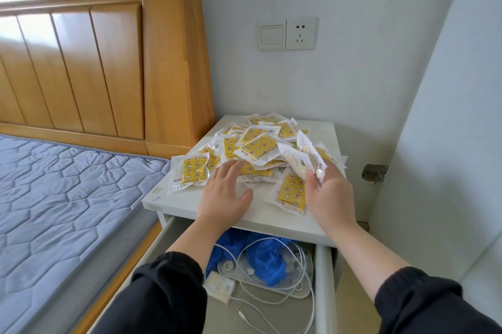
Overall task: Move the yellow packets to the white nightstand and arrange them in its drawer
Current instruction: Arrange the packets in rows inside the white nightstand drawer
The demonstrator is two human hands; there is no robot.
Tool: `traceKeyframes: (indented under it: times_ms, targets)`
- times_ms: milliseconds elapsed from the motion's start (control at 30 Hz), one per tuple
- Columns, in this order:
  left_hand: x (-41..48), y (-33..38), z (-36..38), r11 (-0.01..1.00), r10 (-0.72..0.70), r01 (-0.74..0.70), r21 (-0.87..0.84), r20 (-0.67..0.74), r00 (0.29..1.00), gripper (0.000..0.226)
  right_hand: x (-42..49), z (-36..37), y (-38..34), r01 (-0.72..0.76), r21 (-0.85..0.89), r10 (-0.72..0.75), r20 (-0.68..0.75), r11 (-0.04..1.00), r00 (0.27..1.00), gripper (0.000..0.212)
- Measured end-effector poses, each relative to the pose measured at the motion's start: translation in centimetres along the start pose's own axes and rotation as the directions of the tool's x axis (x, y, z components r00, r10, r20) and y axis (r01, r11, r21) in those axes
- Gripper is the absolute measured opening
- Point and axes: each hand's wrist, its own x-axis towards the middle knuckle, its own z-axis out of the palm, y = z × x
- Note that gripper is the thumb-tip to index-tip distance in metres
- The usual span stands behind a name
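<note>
While the drawer [323,274] stands pulled out, yellow packets [258,146] lie heaped on the tabletop of the white nightstand [187,204].

Left: quilted grey mattress [68,197], glossy wooden headboard [108,62]. Left hand [225,192] lies palm down, fingers straight and spread, tips touching the heap's near edge. The packets are flat rectangular film pouches with clear margins and yellow printed faces, overlapping, their long axes pointing every way. In the drawer: crumpled blue cloth [267,257] and white cable [271,303]. Right hand [331,192] is raised, palm turned inward, fingers curled round a few held packets [301,159], seen edge-on, long axis running up and leftward.
</note>
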Motion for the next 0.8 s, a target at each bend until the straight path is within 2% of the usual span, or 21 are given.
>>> traceKeyframes:
  times_ms: [133, 233, 267, 333, 400, 467, 533, 567, 667, 800]
  targets:
    - [0.2, 0.1, 0.0, 0.975, -0.119, 0.104, -0.198, -0.066, 0.991, 0.026, 0.0, 0.0, -0.3, 0.022, 0.059, -0.024, 0.033, 0.998, 0.999, 0.018]
    - [0.0, 1.0, -0.5, 0.916, -0.246, 0.196, -0.35, -0.106, 0.963, 0.022, 0.0, 0.2, -0.3, 0.095, 0.061, -0.1, 0.084, 0.994, 0.991, 0.018]
    - [0.0, 1.5, -0.7, 0.867, -0.314, 0.252, -0.429, -0.081, 0.946, 0.024, 0.0, 0.3, -0.2, 0.135, 0.057, -0.141, 0.123, 0.989, 0.982, 0.019]
    - [0.2, 2.5, -1.0, 0.692, -0.433, 0.362, -0.625, 0.043, 0.9, 0.026, -0.1, 0.5, 0.0, 0.174, 0.073, -0.186, 0.199, 0.982, 0.962, 0.021]
    - [0.7, 3.6, -1.2, 0.523, -0.476, 0.46, -0.718, 0.203, 0.856, 0.028, -0.1, 0.6, 0.1, 0.167, 0.113, -0.19, 0.239, 0.979, 0.952, 0.02]
    - [1.1, 4.3, -1.1, 0.446, -0.479, 0.536, -0.716, 0.315, 0.819, 0.035, -0.1, 0.7, 0.1, 0.184, 0.113, -0.208, 0.273, 0.976, 0.939, 0.018]
    - [1.4, 4.5, -1.0, 0.404, -0.49, 0.582, -0.706, 0.371, 0.789, 0.043, -0.1, 0.9, 0.2, 0.194, 0.105, -0.218, 0.335, 0.975, 0.917, 0.018]
    - [1.5, 4.5, -1.0, 0.41, -0.5, 0.59, -0.695, 0.369, 0.783, 0.043, -0.2, 0.9, 0.3, 0.191, 0.106, -0.216, 0.368, 0.976, 0.904, 0.021]
    - [1.5, 4.3, -0.5, 0.559, -0.517, 0.581, -0.591, 0.299, 0.802, 0.036, -0.3, 1.0, 0.3, 0.21, 0.114, -0.239, 0.412, 0.971, 0.879, 0.039]
    - [0.9, 4.6, -0.1, 0.612, -0.551, 0.562, -0.557, 0.21, 0.808, 0.018, -0.2, 0.7, 0.1, 0.207, 0.105, -0.232, 0.509, 0.973, 0.829, 0.063]
